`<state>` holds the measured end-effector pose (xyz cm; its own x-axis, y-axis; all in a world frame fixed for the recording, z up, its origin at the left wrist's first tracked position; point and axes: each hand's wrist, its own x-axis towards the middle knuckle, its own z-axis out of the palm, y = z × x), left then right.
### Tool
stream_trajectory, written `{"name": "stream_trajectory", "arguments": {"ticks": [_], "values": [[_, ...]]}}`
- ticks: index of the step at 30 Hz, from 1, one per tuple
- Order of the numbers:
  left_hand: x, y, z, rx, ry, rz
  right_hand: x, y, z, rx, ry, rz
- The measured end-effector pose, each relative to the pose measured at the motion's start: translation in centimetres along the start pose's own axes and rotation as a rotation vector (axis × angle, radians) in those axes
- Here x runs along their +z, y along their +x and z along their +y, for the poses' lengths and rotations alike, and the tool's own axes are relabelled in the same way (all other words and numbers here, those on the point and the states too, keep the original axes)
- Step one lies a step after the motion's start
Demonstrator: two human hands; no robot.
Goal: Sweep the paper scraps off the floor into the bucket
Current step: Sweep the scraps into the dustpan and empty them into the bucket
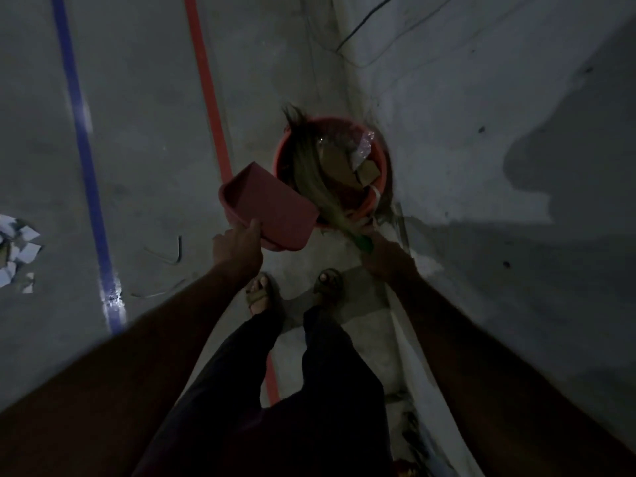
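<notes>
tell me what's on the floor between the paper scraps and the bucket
In the head view, a blue tape line and a red tape line cross the floor between the paper scraps and the bucket.

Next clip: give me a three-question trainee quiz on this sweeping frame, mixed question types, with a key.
1. True or false: every paper scrap is already in the bucket.
2. What does the left hand hold? A) broom B) dustpan C) bucket
3. Fill in: the broom bristles lie over the ____.

Key:
1. False; white paper scraps still lie on the floor, left of the blue line.
2. B; it grips the pink dustpan, while the right hand grips the broom.
3. Bucket.
</notes>
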<state>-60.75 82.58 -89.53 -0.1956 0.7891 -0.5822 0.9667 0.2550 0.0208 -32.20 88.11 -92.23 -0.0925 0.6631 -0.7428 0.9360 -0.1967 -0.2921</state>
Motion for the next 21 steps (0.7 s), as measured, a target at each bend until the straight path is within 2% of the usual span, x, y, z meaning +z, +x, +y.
{"name": "stream_trajectory", "arguments": {"ticks": [3,7,11,17,21], "values": [[-1.3,-1.7,-1.0,0.033,0.04,0.014,0.2,-6.3,2.1,-0.04,-0.036,0.033],[-2.8,-4.9,-3.0,0.117,0.103,0.075,1.4,-12.9,3.1,-0.044,0.11,0.129],[-3.6,-8.0,-4.8,0.145,0.076,0.221,2.7,-17.1,2.9,-0.081,0.109,0.205],[-4.7,-12.4,-8.1,0.095,0.13,0.308,3.6,-20.3,1.0,-0.123,0.078,0.332],[-5.0,-16.6,-8.7,0.007,0.08,0.314,3.6,-20.3,1.1,-0.167,0.051,0.316]]}}
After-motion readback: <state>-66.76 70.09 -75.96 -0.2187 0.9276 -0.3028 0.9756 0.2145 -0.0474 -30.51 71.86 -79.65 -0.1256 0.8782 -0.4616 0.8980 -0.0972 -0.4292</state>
